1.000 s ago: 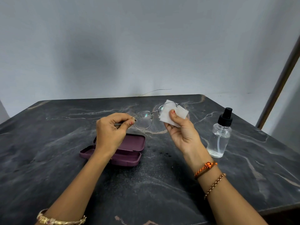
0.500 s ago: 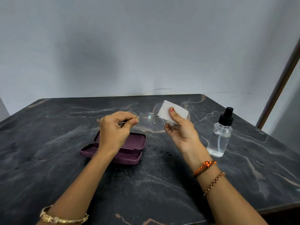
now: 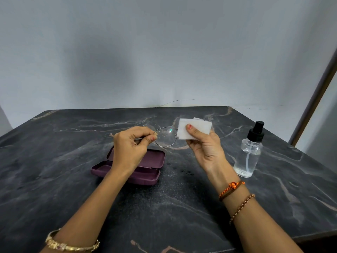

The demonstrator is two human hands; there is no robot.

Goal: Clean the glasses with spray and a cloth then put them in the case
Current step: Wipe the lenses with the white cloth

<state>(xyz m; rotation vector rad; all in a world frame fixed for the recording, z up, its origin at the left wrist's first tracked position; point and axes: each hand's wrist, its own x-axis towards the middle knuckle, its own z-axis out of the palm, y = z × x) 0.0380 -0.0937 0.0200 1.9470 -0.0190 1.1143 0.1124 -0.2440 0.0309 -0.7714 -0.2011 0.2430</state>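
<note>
Thin metal-framed glasses (image 3: 166, 136) are held in the air above the table. My left hand (image 3: 132, 146) pinches the frame at its left hinge. My right hand (image 3: 205, 145) pinches a folded white cloth (image 3: 194, 127) around the right lens, thumb on the near side. That lens is hidden by the cloth. The left lens shows fine droplets. An open maroon case (image 3: 145, 168) lies on the table below my left hand. A clear spray bottle (image 3: 249, 154) with a black pump top stands upright to the right.
The dark marble table (image 3: 54, 179) ends at a grey wall behind. A few small wet drops (image 3: 186, 172) lie beside the case. A brown post (image 3: 313, 99) leans at the far right.
The cloth now covers the right lens fully, which showed above it a second ago. Both hands and the glasses have shifted slightly.
</note>
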